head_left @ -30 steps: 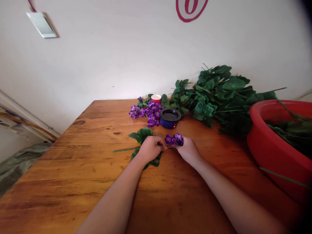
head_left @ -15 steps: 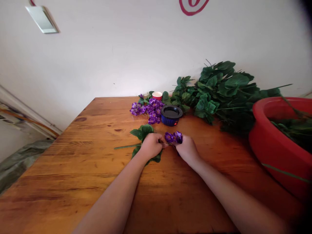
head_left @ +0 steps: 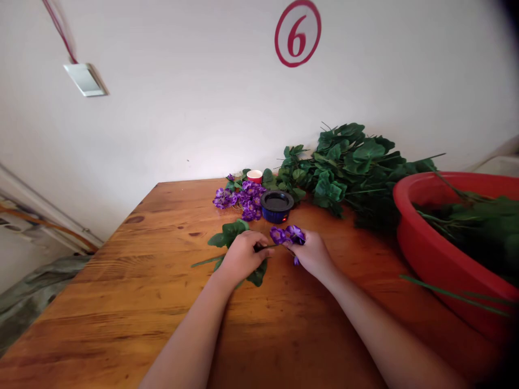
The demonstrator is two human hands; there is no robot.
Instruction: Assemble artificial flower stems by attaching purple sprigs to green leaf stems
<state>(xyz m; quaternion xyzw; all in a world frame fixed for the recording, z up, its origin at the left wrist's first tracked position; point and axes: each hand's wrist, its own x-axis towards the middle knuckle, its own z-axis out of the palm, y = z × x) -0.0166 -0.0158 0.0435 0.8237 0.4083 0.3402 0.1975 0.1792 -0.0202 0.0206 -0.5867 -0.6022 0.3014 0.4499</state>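
Observation:
My left hand [head_left: 246, 254] is closed around a green artificial leaf stem [head_left: 206, 261], whose broad leaves [head_left: 231, 232] spread out behind and below the fingers. The stem's lower end points left over the table. In my right hand [head_left: 312, 253] is a small bunch of purple artificial flowers [head_left: 286, 235], pinched between thumb and fingers. The two hands are close together, with a thin stem crossing the gap between them. Just beyond them stands a blue pot with a black rim and dark top [head_left: 277, 207], a small red light glowing on its side.
Loose purple flowers [head_left: 249, 200] lie by the pot, with a small red-and-white cup [head_left: 254, 176] behind. A heap of green leaf stems [head_left: 352, 162] rests against the wall. At right, a large red basin [head_left: 405, 216] holds more greenery. The wooden table [head_left: 141, 281] ends at left.
The view has tilted up and shifted slightly. My hands have moved a little; the left fingers have loosened somewhat around the stem, and the right still grips the flowers.

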